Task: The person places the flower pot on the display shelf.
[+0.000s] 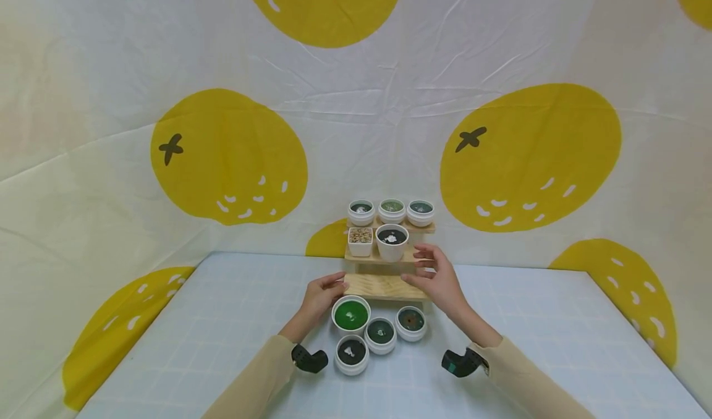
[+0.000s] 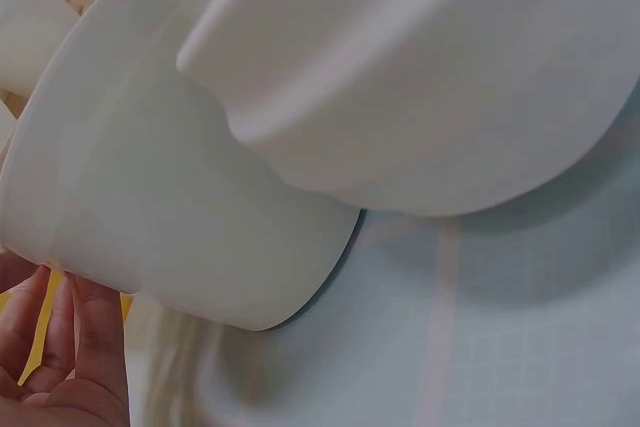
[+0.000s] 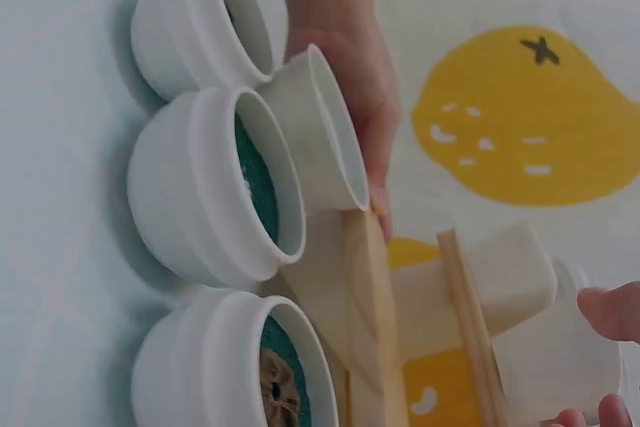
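My left hand (image 1: 321, 295) touches the left end of the lowest step (image 1: 384, 287) of a small wooden tiered stand, its fingers nearly straight. My right hand (image 1: 442, 280) is spread at the stand's right side, beside a white cup (image 1: 391, 243) with dark filling on the middle step; whether it touches the cup cannot be made out. A square white pot of tan pebbles (image 1: 360, 242) stands left of that cup. Close to my left hand is a larger white cup with green filling (image 1: 351, 316), seen from its side in the left wrist view.
Three small white pots (image 1: 392, 211) line the top step. In front of the stand are a dark-green-filled pot (image 1: 381, 335), one with a brown piece in it (image 1: 411, 324), and a black-filled pot (image 1: 351, 355). Behind the pale checked table (image 1: 233, 320) hangs a fruit-printed cloth (image 1: 367, 135).
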`<state>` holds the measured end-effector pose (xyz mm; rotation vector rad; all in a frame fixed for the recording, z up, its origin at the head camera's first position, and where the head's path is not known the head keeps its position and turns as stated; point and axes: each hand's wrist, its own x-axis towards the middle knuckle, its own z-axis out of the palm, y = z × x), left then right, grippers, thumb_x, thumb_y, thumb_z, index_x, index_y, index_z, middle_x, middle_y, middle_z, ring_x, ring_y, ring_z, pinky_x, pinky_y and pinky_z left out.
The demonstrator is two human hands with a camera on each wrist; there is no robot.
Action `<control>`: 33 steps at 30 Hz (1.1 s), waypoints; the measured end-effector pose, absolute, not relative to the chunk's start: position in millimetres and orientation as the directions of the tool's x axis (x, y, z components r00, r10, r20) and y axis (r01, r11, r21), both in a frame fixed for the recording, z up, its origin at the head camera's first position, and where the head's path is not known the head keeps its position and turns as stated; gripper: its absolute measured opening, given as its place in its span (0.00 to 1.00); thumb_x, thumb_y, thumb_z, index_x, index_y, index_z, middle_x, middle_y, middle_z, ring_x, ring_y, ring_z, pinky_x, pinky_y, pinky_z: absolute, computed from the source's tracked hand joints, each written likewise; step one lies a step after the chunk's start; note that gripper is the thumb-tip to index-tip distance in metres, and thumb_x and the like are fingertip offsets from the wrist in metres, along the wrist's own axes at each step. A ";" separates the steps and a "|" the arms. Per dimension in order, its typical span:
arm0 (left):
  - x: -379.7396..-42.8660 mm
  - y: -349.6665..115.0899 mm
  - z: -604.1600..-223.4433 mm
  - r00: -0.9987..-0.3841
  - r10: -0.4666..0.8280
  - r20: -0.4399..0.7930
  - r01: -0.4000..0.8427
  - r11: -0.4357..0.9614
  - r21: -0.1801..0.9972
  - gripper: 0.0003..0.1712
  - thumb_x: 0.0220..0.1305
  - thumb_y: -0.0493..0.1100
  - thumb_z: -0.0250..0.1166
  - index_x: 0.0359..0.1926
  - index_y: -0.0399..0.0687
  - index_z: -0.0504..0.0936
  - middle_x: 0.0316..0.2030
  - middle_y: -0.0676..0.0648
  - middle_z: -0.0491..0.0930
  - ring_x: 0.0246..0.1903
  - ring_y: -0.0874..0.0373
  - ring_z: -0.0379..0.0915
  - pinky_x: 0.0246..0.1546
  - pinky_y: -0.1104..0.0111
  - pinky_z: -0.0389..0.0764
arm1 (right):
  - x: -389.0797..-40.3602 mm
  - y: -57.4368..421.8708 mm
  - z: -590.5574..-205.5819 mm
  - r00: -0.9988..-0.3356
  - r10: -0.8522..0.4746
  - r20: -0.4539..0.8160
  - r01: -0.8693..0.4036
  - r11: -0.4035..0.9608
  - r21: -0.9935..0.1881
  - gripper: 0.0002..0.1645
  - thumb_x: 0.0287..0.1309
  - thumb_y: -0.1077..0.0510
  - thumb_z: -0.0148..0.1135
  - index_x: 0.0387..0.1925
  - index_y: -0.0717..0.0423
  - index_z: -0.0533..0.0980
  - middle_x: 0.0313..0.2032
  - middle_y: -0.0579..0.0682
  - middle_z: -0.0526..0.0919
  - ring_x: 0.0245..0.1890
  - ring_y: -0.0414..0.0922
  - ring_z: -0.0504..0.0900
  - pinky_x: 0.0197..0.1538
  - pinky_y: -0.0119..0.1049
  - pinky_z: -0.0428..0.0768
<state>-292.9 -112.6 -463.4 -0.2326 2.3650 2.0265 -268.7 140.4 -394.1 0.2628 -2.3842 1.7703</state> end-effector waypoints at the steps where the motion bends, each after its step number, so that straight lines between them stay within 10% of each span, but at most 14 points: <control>1: -292.7 -112.7 -463.3 -0.989 -0.100 -0.109 -0.123 0.148 0.981 0.23 0.62 0.40 0.65 0.58 0.40 0.78 0.47 0.40 0.81 0.37 0.62 0.77 0.38 0.73 0.82 | -265.4 140.6 -395.4 -0.973 -0.044 0.225 -0.228 0.290 -0.929 0.38 0.49 0.65 0.71 0.62 0.59 0.65 0.55 0.62 0.73 0.54 0.55 0.75 0.57 0.44 0.78; 9: -290.7 -112.5 -463.7 -0.988 -0.107 -0.107 -0.122 0.147 0.982 0.22 0.62 0.40 0.65 0.57 0.40 0.79 0.45 0.41 0.81 0.35 0.62 0.76 0.37 0.74 0.82 | -243.9 145.1 -406.3 -0.976 -0.055 0.209 -0.216 0.303 -0.928 0.37 0.48 0.64 0.72 0.60 0.57 0.67 0.55 0.58 0.74 0.52 0.52 0.76 0.51 0.32 0.78; 33: -290.5 -110.1 -463.6 -0.987 -0.125 -0.096 -0.113 0.140 0.984 0.21 0.61 0.38 0.65 0.56 0.39 0.79 0.43 0.41 0.81 0.36 0.61 0.75 0.37 0.74 0.82 | -214.3 174.7 -448.4 -0.992 -0.042 0.118 -0.126 0.345 -0.930 0.36 0.44 0.63 0.75 0.57 0.59 0.70 0.50 0.60 0.77 0.46 0.49 0.79 0.49 0.37 0.81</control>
